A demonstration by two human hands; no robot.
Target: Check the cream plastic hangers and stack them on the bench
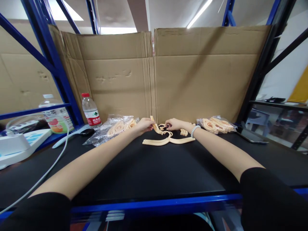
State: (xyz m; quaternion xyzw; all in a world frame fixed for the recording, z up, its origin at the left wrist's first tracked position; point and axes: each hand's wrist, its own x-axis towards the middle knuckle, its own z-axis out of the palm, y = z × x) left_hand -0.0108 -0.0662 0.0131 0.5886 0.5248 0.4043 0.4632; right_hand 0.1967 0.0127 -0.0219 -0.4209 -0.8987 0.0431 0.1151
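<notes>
Near the back of the black table, my left hand (146,125) pinches the upper end of a pale curved strip (157,129), which is tilted upward. My right hand (173,124) is bent down at the pale curled pieces (162,127) to the right of that strip; its fingers are drawn together, and what is between them is too small to make out. In front of both hands lies a wide pale piece (156,142) with two long arms and a curled middle. Another short ridged piece (184,132) sits beside my right wrist.
Clear bags of pale pieces lie at left (117,127) and right (216,124). A red-capped bottle (91,110), a black-ended white tool (69,136) and a white cable (51,166) are on the left. A phone (251,136) lies right. Cardboard (207,73) stands behind.
</notes>
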